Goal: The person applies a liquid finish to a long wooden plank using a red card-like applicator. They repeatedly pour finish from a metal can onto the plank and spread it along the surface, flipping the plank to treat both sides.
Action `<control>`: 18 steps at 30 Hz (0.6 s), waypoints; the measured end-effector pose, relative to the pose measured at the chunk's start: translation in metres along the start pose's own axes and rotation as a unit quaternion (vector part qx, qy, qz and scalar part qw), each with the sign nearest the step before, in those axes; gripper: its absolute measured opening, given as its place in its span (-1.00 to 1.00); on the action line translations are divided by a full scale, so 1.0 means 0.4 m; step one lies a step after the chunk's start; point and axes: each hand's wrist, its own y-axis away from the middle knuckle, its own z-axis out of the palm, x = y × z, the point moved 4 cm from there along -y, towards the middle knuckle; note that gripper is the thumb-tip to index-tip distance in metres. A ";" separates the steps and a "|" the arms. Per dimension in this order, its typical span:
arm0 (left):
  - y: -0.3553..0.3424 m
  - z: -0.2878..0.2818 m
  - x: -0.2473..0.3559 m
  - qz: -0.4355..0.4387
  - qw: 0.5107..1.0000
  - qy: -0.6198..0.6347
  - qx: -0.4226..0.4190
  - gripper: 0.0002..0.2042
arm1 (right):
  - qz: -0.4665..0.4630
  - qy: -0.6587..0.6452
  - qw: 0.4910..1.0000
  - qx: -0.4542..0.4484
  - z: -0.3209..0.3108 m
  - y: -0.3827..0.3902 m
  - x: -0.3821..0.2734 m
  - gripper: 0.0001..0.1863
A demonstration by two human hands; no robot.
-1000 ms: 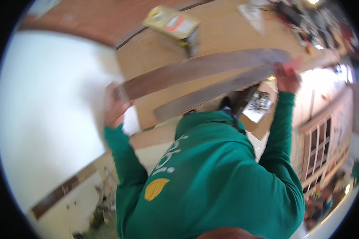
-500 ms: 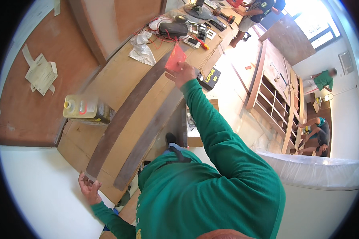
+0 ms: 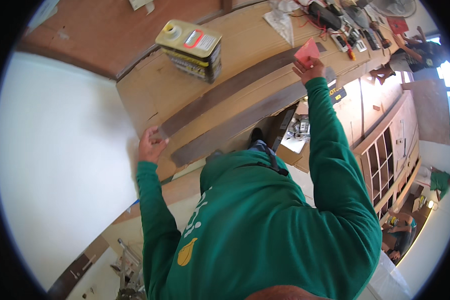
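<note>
Between the thumb and fingers of my right hand [image 3: 312,71] is a thin, flat red spreader [image 3: 307,51]. It is over the far right part of a long dark brown strip [image 3: 230,89], which lies on the cardboard-covered bench [image 3: 245,40]. At the strip's near left end is my left hand [image 3: 152,145], its thumb and fingers apart with nothing visible in them. The fingertips are at or just beside the strip's end; contact is unclear. A second, greyish brown strip [image 3: 235,123] lies along the bench's near edge.
A rectangular metal can [image 3: 192,52] stands behind the strips. Tools, cables and a black pouch [image 3: 325,16] crowd the bench's far right. A box of small parts [image 3: 296,132] is below the bench edge. Other people work at right, beside a wooden cabinet frame [image 3: 385,150].
The view has turned, so the bench and both hands appear farther right and higher. My right hand still holds the red spreader; my left remains by the strip's end.
</note>
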 end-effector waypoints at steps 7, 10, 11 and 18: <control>-0.055 0.000 -0.005 0.001 0.997 -0.078 0.023 -0.33 | 0.037 0.078 0.996 -0.037 0.067 0.027 0.034 -0.59; -0.043 0.016 0.070 0.021 0.991 -0.122 0.040 -0.35 | 0.046 0.029 0.998 -0.025 0.050 0.044 0.029 -0.56; -0.030 0.018 0.132 0.028 0.988 -0.147 0.046 -0.35 | 0.045 0.009 0.999 -0.018 0.038 0.047 0.025 -0.55; 0.100 -0.062 0.502 0.145 0.965 -0.197 0.098 -0.36 | 0.031 -0.111 0.992 -0.048 0.064 0.115 -0.029 -0.43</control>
